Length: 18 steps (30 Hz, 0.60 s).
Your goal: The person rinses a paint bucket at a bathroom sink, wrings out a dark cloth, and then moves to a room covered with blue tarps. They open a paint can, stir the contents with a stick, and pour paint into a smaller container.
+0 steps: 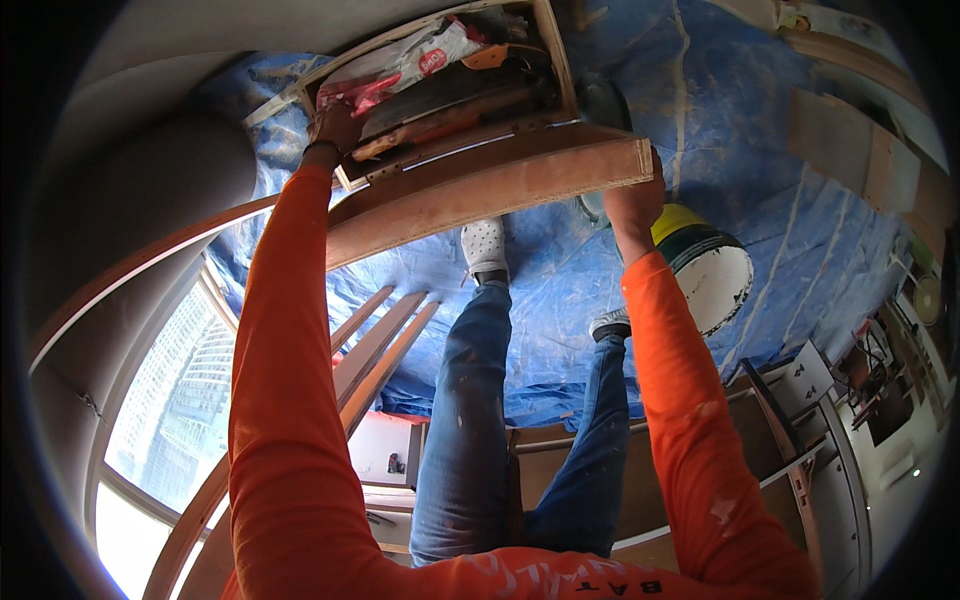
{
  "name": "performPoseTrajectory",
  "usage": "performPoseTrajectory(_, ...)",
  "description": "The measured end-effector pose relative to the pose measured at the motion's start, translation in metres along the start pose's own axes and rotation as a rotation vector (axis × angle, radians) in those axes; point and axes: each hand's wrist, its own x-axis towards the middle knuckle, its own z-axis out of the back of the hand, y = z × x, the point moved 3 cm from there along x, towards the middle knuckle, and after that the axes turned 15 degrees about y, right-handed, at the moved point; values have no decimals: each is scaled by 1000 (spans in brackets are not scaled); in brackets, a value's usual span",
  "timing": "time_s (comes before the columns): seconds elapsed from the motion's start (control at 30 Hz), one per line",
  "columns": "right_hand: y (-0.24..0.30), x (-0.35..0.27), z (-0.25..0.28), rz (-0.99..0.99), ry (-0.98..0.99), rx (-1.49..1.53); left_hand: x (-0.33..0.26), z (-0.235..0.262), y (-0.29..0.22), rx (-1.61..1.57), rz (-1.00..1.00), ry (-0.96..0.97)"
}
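An open wooden toolbox (556, 60) lies ahead of me on the blue sheet, its hinged lid (490, 185) swung toward me. My right hand (637, 200) grips the lid's right end, the fingers partly hidden behind it. At the box's left end, my left hand (340, 127) is closed on the red end of a red-and-white plastic bag (410, 62); its fingertips are hard to make out. Under and beside the bag lie long dark tools and a brown wooden handle (487, 57), perhaps a saw's.
A yellow-and-dark bucket (712, 265) stands right of my right forearm. Wooden slats (375, 345) lean near my left leg, beside a window (180, 390). The blue sheet (560, 280) is creased underfoot. Boards and tools line the right side, with a cardboard piece (835, 140).
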Motion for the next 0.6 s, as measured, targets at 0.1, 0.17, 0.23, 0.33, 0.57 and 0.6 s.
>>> performPoseTrajectory(0.1, 21, 1, 8, 19, -6, -3, -35, 52, -20, 192, -45, 55)
performPoseTrajectory(0.17, 26, 9, 18, -33, -36, -36, -104, 97, -91, -91, -217, -92)
performPoseTrajectory(0.23, 43, 18, 24, -88, -27, -38, -189, 121, -140, -334, -279, -152)
performPoseTrajectory(0.33, 49, 36, 16, -53, -14, -78, -227, 72, -182, -57, -393, -417)
performPoseTrajectory(0.57, 43, -4, 49, 40, -37, 3, -79, 74, -148, 357, -130, -505)
performPoseTrajectory(0.6, 34, -16, 50, 64, -68, 20, -46, 59, -131, 412, -22, -301)
